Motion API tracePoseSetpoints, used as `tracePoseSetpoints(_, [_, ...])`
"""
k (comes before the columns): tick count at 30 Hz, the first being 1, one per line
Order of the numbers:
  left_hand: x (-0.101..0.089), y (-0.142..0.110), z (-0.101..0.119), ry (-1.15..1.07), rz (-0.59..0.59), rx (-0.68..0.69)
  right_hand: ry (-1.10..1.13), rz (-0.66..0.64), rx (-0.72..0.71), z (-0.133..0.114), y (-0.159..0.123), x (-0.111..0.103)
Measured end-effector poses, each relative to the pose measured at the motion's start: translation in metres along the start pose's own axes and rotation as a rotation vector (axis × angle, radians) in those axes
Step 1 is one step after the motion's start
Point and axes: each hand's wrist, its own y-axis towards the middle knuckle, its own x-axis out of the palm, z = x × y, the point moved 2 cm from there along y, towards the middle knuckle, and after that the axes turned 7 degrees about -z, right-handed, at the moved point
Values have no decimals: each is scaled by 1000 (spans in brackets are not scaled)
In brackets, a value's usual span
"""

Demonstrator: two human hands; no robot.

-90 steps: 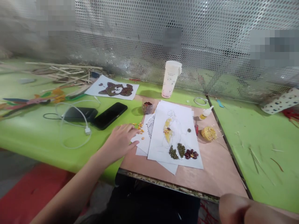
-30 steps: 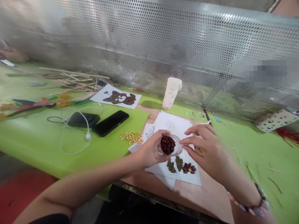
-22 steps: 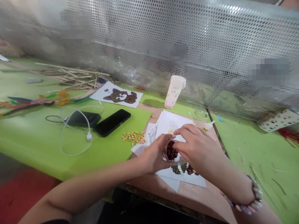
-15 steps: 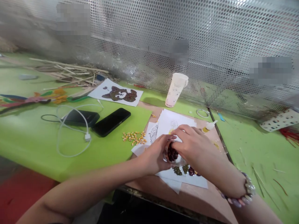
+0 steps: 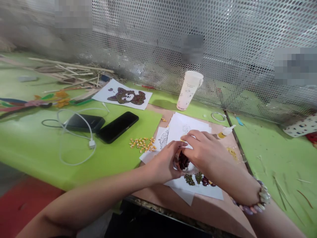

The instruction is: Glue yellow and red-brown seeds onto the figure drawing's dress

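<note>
My left hand (image 5: pixel 162 163) grips a small clear plastic cup (image 5: pixel 183 162) holding dark red beans. My right hand (image 5: pixel 204 154) curves over the cup from above, its fingertips at the cup's top and partly hiding it. Both hands sit above a stack of white paper sheets (image 5: pixel 189 130) with a pencil drawing. Small heaps of green beans (image 5: pixel 189 179) and red beans (image 5: pixel 205 180) lie on the top sheet just below the cup. Loose yellow corn kernels (image 5: pixel 142 144) lie on the green table left of the paper.
A white paper cup (image 5: pixel 189 90) and a small glue bottle (image 5: pixel 224 132) stand beyond the paper on a pinkish board (image 5: pixel 213 211). Left of it lie several items: two black phones (image 5: pixel 117 126), a white cable (image 5: pixel 74 138), a bean picture (image 5: pixel 126 97), and loose sticks (image 5: pixel 74 70).
My right hand has closed in over the cup, and my left hand now tilts the cup towards it. The view has drifted slightly, and the hands stay together over the paper.
</note>
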Motion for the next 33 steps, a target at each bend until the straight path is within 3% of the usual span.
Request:
tracePoseSetpoints(14, [-4,2,3,44,5,-36,71,31,-42,5,0,14])
tracePoseSetpoints(24, [-4,0,1,-22,-4,-27,162,42,-58,11,-7,10])
tracePoseSetpoints(33, [-3,2,5,-272,-60,-22,649,201,15,23,-12,15])
